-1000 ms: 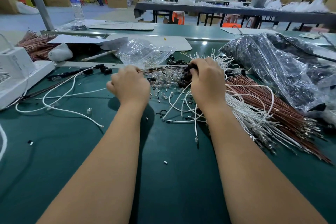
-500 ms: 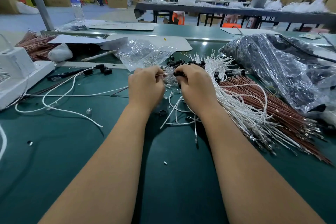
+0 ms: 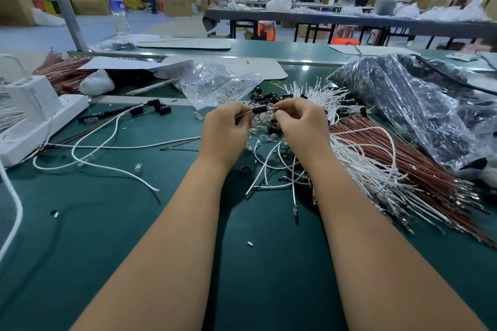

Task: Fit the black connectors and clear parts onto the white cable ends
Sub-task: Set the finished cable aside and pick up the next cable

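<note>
Our left hand [image 3: 224, 126] pinches a thin wire and our right hand [image 3: 301, 122] pinches the small black connector [image 3: 259, 109], both just above the table [image 3: 107, 223]. We think it is light, hard and slippery, so we hold its sides

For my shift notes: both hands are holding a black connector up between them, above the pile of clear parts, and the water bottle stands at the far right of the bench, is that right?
Not quite. The water bottle stands at the far left, as the head view shows. The rest holds: the left hand and right hand hold the black connector between them, above the clear parts.
</note>
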Demonstrator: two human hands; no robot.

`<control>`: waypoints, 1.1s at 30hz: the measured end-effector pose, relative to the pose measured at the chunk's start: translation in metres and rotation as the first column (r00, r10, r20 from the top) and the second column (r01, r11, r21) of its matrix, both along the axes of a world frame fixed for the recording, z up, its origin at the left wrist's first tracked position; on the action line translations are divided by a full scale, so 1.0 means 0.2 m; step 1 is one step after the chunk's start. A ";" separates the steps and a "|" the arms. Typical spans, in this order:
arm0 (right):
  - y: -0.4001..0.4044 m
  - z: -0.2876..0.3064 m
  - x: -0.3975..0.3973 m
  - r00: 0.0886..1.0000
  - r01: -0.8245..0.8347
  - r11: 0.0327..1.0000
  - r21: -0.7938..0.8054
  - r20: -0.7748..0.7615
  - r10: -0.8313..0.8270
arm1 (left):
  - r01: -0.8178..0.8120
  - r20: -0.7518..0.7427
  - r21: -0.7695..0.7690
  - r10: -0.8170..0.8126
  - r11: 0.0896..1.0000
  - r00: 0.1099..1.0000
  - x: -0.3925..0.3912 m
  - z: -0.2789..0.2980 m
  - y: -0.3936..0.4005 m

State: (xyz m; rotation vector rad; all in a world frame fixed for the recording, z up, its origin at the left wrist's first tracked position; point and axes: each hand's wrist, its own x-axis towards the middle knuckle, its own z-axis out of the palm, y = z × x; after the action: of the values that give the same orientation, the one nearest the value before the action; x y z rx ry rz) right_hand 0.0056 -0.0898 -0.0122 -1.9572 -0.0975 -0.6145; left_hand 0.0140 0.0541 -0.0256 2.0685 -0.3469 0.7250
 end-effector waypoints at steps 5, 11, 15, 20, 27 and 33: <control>-0.01 0.01 -0.01 1.000 -0.013 1.000 0.011 0.007 0.013 | -0.007 0.006 0.002 0.007 1.000 1.000 0.01 -0.01 0.00; -0.02 0.01 0.00 1.000 -0.026 0.999 0.041 0.000 0.026 | -0.007 0.028 0.095 0.005 0.995 1.000 0.00 -0.01 -0.01; -0.02 0.01 0.00 0.999 -0.034 0.999 -0.002 0.004 0.034 | 0.017 -0.001 0.066 -0.017 0.998 1.000 0.00 -0.01 -0.01; -0.02 0.01 -0.01 0.999 -0.053 0.999 0.001 -0.004 0.053 | 0.058 -0.041 0.047 -0.056 0.997 0.998 0.00 -0.01 -0.01; -0.01 0.02 -0.01 0.997 -0.068 0.997 0.027 -0.023 0.069 | 0.130 -0.072 -0.065 -0.135 0.989 0.988 -0.02 0.00 -0.02; -0.01 0.01 -0.01 0.998 -0.066 0.998 0.019 -0.018 0.066 | 0.124 -0.081 -0.031 -0.126 0.992 0.989 -0.02 -0.01 -0.03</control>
State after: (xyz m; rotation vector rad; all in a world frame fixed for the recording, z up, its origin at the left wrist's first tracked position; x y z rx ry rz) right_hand 0.0032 -0.0914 -0.0099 -1.9339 -0.1433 -0.5517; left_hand 0.0108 0.0490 -0.0267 2.0256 -0.4138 0.5640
